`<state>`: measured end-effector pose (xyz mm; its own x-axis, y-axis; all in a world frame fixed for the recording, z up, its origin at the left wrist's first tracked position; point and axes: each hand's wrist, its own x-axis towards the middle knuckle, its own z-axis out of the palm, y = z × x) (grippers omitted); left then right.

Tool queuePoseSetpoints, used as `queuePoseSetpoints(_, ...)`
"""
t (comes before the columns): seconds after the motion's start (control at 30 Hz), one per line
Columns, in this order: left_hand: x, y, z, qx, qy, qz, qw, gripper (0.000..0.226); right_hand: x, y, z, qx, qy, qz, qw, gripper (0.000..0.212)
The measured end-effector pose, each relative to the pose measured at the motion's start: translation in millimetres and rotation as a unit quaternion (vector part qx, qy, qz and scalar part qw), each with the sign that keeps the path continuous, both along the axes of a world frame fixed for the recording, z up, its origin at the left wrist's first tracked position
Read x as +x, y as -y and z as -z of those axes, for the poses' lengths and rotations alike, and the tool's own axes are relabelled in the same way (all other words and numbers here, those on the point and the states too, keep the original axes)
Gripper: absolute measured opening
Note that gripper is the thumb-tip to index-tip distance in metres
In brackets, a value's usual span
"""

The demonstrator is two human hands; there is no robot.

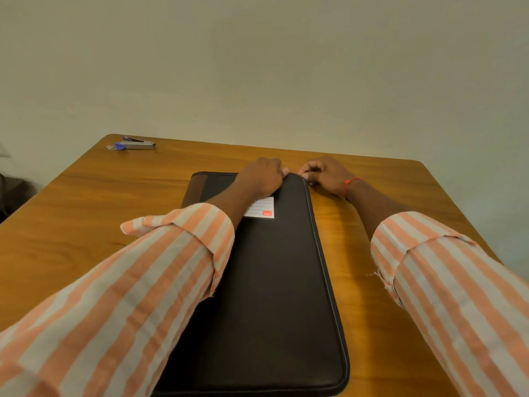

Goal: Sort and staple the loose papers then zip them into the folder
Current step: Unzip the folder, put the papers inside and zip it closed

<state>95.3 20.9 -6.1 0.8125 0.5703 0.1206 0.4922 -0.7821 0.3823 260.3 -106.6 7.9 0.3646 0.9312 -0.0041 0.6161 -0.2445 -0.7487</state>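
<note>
Head view showed the black folder (274, 282) lying shut on the wooden table (86, 210), stretching from under the person's forearms out to both hands. The left hand (262, 177) lay on the folder's far end, knuckles up, with its fingers bent down over the far edge and holding the cover there. Just right of it, almost touching, the right hand (326, 176) sat at the folder's far right corner. Its fingers (305, 175) were curled and pinched together on something at the edge. I judged this to be the zip pull, though the pull itself was hidden by the fingertips.

A white label (260, 207) showed on the cover just behind the left wrist. The stapler (137, 143) lay well to the left of the left hand, near the table's far corner, with nothing touching it. No loose papers were in sight, so they were most likely inside already.

The step in hand looked like the last one, running the zip round the folder. How much of it was closed could not be read from this angle. The next move probably called for a steady pull round the corner curve while the left hand kept the cover flat, so that the teeth would meet and no sheet edge would catch.
</note>
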Motion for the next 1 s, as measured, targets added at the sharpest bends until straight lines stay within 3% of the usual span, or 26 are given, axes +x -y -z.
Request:
queuePoseSetpoints(0.57, 1, 19, -5, 0.009, -0.021, 0.005, 1.000, 0.033, -48, 81, 14, 0.073, 0.007, 0.141, 0.987, 0.013)
queuePoseSetpoints(0.67, -1, 20, -5, -0.010, -0.008, 0.021, 1.000, 0.036, -44, 75, 11, 0.064, -0.013, 0.155, 0.986, 0.013)
queuePoseSetpoints(0.77, 4, 23, -9, -0.038, -0.014, 0.037, 0.998, 0.055, -41, 67, 11, 0.069, -0.025, 0.157, 0.985, 0.014)
queuePoseSetpoints(1.0, 30, 28, -9, -0.142, -0.004, 0.057, 0.988, 0.037, -42, 69, 13, 0.080, 0.004, 0.157, 0.984, 0.015)
